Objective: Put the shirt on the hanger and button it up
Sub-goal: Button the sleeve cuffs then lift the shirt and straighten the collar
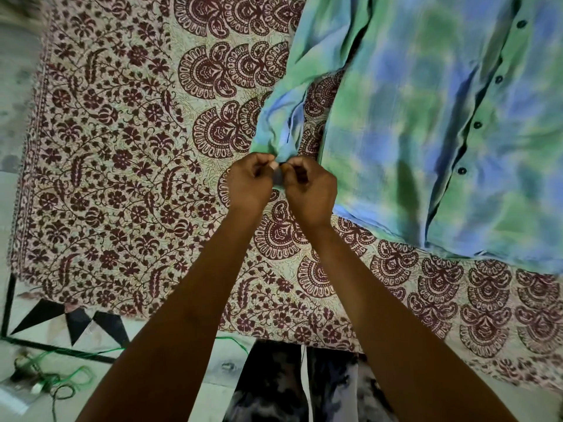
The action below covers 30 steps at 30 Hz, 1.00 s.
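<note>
Here, bedspread (pixel 128 166): cream cloth printed with maroon flowers and fans, filling most of the frame.
Shirt (pixel 432 123): green and blue tie-dye, lying flat in the upper right, front placket closed with dark buttons (pixel 462 170).
Sleeve (pixel 280 123): runs down from the top centre to the hands, its cuff at mid-frame.
Left hand (pixel 249 184): fingers curled, pinching the cuff edge.
Right hand (pixel 309 190): fingers curled, pinching the same cuff, fingertips meeting the left's.
Green cord (pixel 54 379): tangled on the floor, lower left.
</note>
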{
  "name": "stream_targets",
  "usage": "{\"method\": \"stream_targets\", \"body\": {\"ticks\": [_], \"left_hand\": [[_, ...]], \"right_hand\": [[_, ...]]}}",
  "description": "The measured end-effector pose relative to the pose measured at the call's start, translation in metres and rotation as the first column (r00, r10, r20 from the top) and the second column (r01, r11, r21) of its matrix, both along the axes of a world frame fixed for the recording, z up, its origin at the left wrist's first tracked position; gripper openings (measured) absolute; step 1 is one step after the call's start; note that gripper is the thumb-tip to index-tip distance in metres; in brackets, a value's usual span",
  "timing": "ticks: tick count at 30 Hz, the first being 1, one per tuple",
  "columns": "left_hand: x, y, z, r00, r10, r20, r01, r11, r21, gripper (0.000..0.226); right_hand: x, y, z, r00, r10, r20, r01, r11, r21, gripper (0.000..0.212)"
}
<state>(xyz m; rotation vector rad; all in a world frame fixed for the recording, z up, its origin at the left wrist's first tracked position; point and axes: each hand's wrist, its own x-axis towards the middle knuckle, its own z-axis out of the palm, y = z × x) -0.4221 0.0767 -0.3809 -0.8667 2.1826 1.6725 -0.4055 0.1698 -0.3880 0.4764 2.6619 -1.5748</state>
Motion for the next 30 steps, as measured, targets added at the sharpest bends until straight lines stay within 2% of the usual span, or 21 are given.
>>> {"method": "stream_targets", "body": {"ticks": [1, 3, 5, 7, 8, 10, 11, 13, 15, 16, 17, 18, 21, 23, 25, 26, 27, 28, 30], "left_hand": [[0.000, 0.001, 0.001, 1.000, -0.025, -0.018, 0.024, 0.998, -0.053, 0.011], [0.001, 0.001, 0.003, 0.970, -0.210, -0.122, 0.164, 0.938, -0.306, 0.016], [0.005, 0.002, 0.006, 0.882, -0.436, -0.179, 0.271, 0.779, -0.565, 0.021], [0.005, -0.001, 0.008, 0.814, -0.550, -0.185, 0.288, 0.660, -0.693, 0.026], [0.006, -0.002, 0.007, 0.800, -0.568, -0.194, 0.294, 0.654, -0.697, 0.031], [0.004, -0.008, 0.007, 0.812, -0.518, -0.271, 0.261, 0.737, -0.624, 0.034], [0.003, -0.013, 0.005, 0.829, -0.465, -0.310, 0.213, 0.776, -0.594, 0.033], [0.001, -0.022, 0.003, 0.874, -0.352, -0.335, 0.086, 0.790, -0.606, 0.039], [0.001, -0.026, 0.003, 0.934, -0.257, -0.247, 0.090, 0.841, -0.533, 0.050], [0.001, -0.026, 0.002, 0.957, -0.235, -0.172, 0.145, 0.896, -0.419, 0.056], [0.001, -0.025, 0.003, 0.962, -0.244, -0.126, 0.197, 0.933, -0.302, 0.061], [0.002, -0.025, 0.004, 0.952, -0.280, -0.120, 0.243, 0.936, -0.256, 0.062], [0.004, -0.028, 0.011, 0.880, -0.403, -0.251, 0.274, 0.863, -0.424, 0.051], [0.008, -0.030, 0.017, 0.807, -0.516, -0.288, 0.292, 0.772, -0.564, 0.047], [0.010, -0.033, 0.021, 0.743, -0.643, -0.186, 0.387, 0.639, -0.664, 0.052], [0.013, -0.035, 0.020, 0.729, -0.673, -0.126, 0.454, 0.612, -0.648, 0.055], [0.016, -0.035, 0.021, 0.735, -0.668, -0.115, 0.484, 0.636, -0.601, 0.056], [0.018, -0.036, 0.023, 0.775, -0.610, -0.163, 0.464, 0.725, -0.509, 0.053], [0.016, -0.034, 0.031, 0.908, -0.317, -0.274, 0.272, 0.943, -0.191, 0.040]], "right_hand": [[-0.002, 0.002, 0.000, 0.999, -0.017, 0.046, 0.019, 0.999, -0.045, 0.017], [-0.008, 0.008, -0.002, 0.989, 0.007, 0.145, 0.013, 0.990, -0.142, 0.022], [-0.017, 0.012, 0.000, 0.972, 0.076, 0.222, -0.021, 0.970, -0.241, 0.019], [-0.026, 0.016, 0.003, 0.936, 0.125, 0.329, 0.018, 0.917, -0.400, 0.016], [-0.029, 0.018, 0.006, 0.911, 0.164, 0.379, 0.042, 0.876, -0.480, 0.022], [-0.032, 0.022, 0.011, 0.876, 0.235, 0.422, 0.059, 0.814, -0.577, 0.027], [-0.033, 0.025, 0.011, 0.867, 0.244, 0.434, 0.079, 0.794, -0.602, 0.026], [-0.031, 0.027, 0.011, 0.854, 0.235, 0.464, 0.144, 0.750, -0.646, 0.026], [-0.026, 0.025, 0.013, 0.846, 0.199, 0.495, 0.254, 0.666, -0.702, 0.028], [-0.023, 0.023, 0.012, 0.837, 0.172, 0.520, 0.331, 0.597, -0.731, 0.028], [-0.021, 0.021, 0.013, 0.826, 0.157, 0.541, 0.387, 0.538, -0.749, 0.028], [-0.018, 0.018, 0.014, 0.818, 0.151, 0.555, 0.417, 0.509, -0.753, 0.027], [-0.012, 0.012, 0.018, 0.819, 0.138, 0.557, 0.387, 0.585, -0.713, 0.026], [-0.009, 0.011, 0.020, 0.847, 0.110, 0.520, 0.359, 0.603, -0.713, 0.030], [-0.008, 0.010, 0.023, 0.876, 0.130, 0.465, 0.319, 0.568, -0.759, 0.040], [-0.008, 0.008, 0.024, 0.881, 0.140, 0.452, 0.305, 0.563, -0.768, 0.043], [-0.009, 0.006, 0.024, 0.883, 0.134, 0.451, 0.301, 0.575, -0.761, 0.039], [-0.010, 0.003, 0.024, 0.882, 0.101, 0.459, 0.315, 0.599, -0.736, 0.029], [-0.014, -0.001, 0.024, 0.873, 0.006, 0.488, 0.378, 0.622, -0.685, 0.009]]}}
